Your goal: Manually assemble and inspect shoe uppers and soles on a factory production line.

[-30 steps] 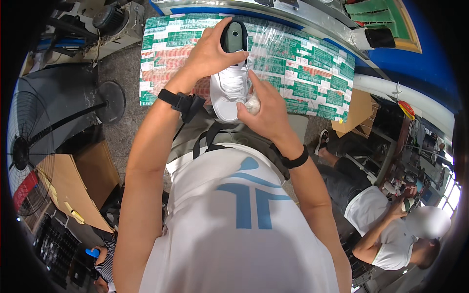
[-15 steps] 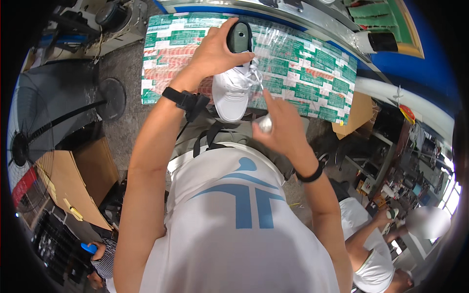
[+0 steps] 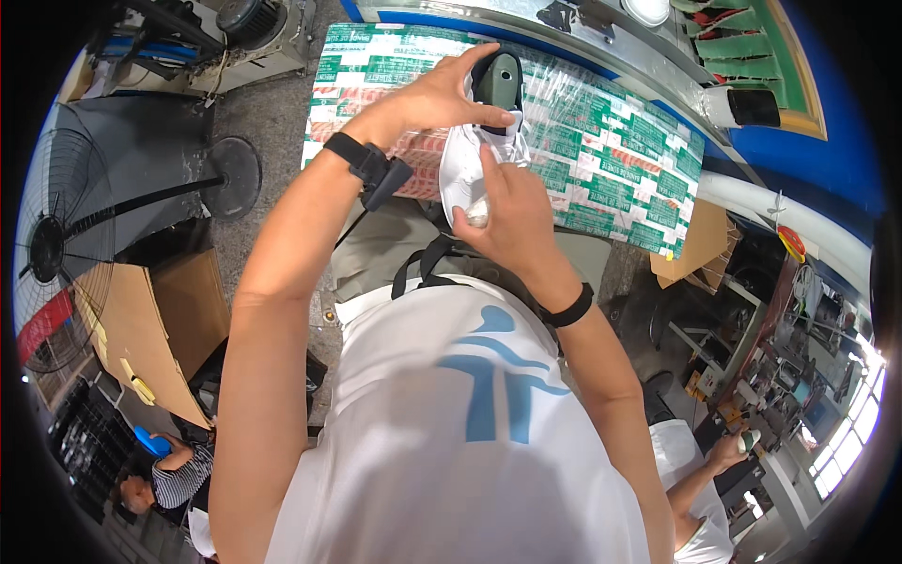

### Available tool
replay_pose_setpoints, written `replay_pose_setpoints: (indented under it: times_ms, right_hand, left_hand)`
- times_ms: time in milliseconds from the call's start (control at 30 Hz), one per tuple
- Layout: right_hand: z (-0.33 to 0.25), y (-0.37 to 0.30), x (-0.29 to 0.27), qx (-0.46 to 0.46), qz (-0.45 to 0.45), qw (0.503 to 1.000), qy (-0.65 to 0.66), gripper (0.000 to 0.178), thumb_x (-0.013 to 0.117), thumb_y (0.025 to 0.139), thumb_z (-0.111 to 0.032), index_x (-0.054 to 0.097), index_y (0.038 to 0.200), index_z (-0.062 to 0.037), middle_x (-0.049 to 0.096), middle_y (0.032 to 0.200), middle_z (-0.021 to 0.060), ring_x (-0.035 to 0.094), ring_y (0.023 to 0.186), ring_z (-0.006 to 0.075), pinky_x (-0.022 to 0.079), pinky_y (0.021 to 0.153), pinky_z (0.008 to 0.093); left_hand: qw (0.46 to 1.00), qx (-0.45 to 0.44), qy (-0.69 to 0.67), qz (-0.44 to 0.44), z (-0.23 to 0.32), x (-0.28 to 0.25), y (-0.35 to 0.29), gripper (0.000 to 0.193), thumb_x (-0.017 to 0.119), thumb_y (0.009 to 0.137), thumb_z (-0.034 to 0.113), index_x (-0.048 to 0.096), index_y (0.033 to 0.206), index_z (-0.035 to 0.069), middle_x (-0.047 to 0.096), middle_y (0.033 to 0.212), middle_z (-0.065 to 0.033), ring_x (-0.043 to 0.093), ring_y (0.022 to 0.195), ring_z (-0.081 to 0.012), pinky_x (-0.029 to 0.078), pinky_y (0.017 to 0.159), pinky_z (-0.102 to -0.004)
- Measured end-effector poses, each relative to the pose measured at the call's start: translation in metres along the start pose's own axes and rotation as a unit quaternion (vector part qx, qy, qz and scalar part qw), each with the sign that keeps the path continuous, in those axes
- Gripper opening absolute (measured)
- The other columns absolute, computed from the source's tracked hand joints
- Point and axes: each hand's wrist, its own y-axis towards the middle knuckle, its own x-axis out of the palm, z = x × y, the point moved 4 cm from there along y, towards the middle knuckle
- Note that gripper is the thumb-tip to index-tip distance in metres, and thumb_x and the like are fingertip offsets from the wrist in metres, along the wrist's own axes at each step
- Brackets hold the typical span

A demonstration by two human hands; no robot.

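A white lace-up sneaker (image 3: 458, 160) with a dark lining and a grey-green insole lies toe toward me on the covered surface. My left hand (image 3: 437, 101) grips it at the heel opening, fingers on the far side and thumb across the tongue. My right hand (image 3: 519, 211) is over the front of the shoe, its index finger stretched toward the laces (image 3: 512, 146). Between that hand's thumb and curled fingers sits a small white, shiny, rounded thing (image 3: 478, 212), partly hidden; its kind cannot be made out. The right hand covers part of the toe.
Beneath the shoe is a work surface wrapped in green, white and red printed film (image 3: 601, 150). A metal rail (image 3: 601, 56) runs behind it. On the left stand a fan (image 3: 47, 246) and an open cardboard box (image 3: 155, 329). Other people (image 3: 178, 475) sit at both lower sides.
My right hand has moved left and up, from beside the shoe to over its front. The whole view has shifted, so the shoe and surface appear further right. My left hand keeps its grip.
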Motion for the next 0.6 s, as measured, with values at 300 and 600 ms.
replay_pose_setpoints:
  times_ms: [300, 600]
  right_hand:
    - [-0.030, -0.030, -0.013, 0.051, -0.065, 0.983, 0.164, 0.091, 0.089, 0.077, -0.028, 0.056, 0.154, 0.0075, 0.067, 0.100, 0.0188, 0.067, 0.090, 0.0383, 0.055, 0.077, 0.0492]
    - [0.092, -0.064, -0.049, 0.172, 0.061, 0.982, 0.053, 0.089, 0.086, 0.081, -0.022, 0.053, 0.159, 0.0064, 0.069, 0.106, 0.0197, 0.068, 0.098, 0.0392, 0.057, 0.088, 0.0492]
  left_hand:
    - [0.998, 0.004, -0.007, 0.060, -0.006, 0.004, -0.002, 0.115, 0.100, 0.083, 0.047, 0.037, 0.177, 0.023, 0.044, 0.170, -0.0269, 0.055, 0.148, -0.0396, 0.055, 0.112, -0.0462]
    - [0.968, -0.005, -0.103, 0.228, 0.023, 0.060, -0.047, 0.124, 0.102, 0.077, 0.041, 0.033, 0.166, -0.010, 0.054, 0.157, -0.0346, 0.053, 0.149, -0.0463, 0.043, 0.126, -0.0503]
